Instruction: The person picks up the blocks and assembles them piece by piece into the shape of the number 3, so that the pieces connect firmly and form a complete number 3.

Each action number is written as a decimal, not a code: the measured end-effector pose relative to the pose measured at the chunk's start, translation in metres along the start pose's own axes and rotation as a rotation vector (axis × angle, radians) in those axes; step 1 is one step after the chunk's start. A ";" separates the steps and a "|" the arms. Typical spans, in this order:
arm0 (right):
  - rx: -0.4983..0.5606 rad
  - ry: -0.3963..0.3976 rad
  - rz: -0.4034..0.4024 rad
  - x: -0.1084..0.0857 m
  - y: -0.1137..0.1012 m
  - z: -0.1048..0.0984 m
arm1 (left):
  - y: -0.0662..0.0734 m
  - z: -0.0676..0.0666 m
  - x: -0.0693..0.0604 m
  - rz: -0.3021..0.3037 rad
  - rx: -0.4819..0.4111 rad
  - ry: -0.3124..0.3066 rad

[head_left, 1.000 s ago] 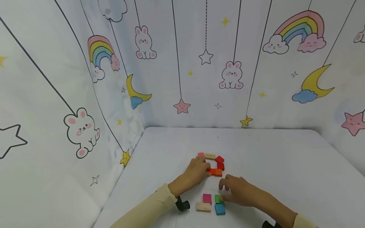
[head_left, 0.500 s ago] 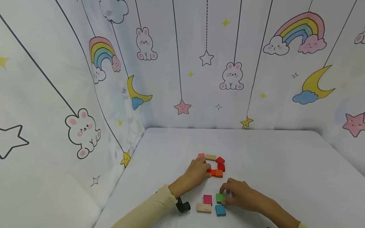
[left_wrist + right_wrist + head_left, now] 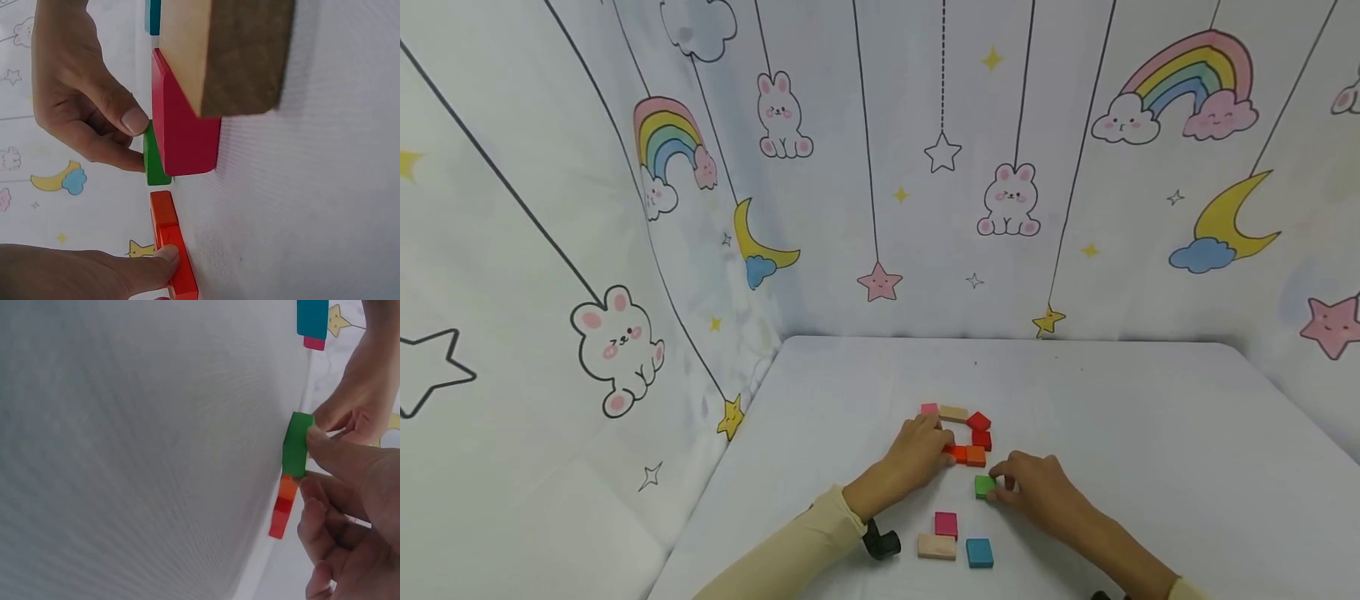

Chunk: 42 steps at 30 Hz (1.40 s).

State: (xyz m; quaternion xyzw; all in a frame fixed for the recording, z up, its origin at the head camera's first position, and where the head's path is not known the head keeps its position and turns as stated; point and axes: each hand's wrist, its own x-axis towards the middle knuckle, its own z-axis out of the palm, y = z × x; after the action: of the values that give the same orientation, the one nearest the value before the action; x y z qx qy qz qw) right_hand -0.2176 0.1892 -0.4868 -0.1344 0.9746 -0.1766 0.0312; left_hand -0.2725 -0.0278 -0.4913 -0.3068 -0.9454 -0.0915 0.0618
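A flat square green block [image 3: 984, 487], plain and evenly coloured, is pinched between the thumb and fingers of the right hand [image 3: 1037, 490]. It sits just apart from an orange block [image 3: 975, 456], on the near side of a loop of small blocks that includes a red pentagonal block [image 3: 978, 422] and a pink block [image 3: 929, 409]. The left hand [image 3: 916, 450] touches the loop, its thumb on a red-orange block [image 3: 182, 275]; whether its fingers grasp anything cannot be told. Nearer the person, a magenta block [image 3: 946, 525], a bare wooden block [image 3: 937, 547] and a blue block [image 3: 980, 552] lie on the white surface [image 3: 1112, 433]. Around it hangs a pale backdrop [image 3: 820, 225] printed with rabbits, rainbows, moons and stars.
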 end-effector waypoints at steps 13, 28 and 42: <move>-0.040 0.010 -0.025 0.013 0.000 -0.002 | 0.000 0.001 0.000 0.000 -0.006 0.011; -0.028 0.015 -0.026 0.013 0.000 -0.004 | 0.001 0.000 0.002 0.001 0.011 -0.001; -0.057 -0.053 -0.006 -0.002 -0.006 -0.015 | 0.000 0.000 0.001 0.009 0.014 0.002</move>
State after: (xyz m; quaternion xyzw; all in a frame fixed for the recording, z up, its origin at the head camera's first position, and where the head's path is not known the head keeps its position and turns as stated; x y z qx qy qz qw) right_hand -0.2159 0.1897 -0.4706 -0.1426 0.9776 -0.1452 0.0529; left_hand -0.2729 -0.0270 -0.4907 -0.3107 -0.9444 -0.0848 0.0656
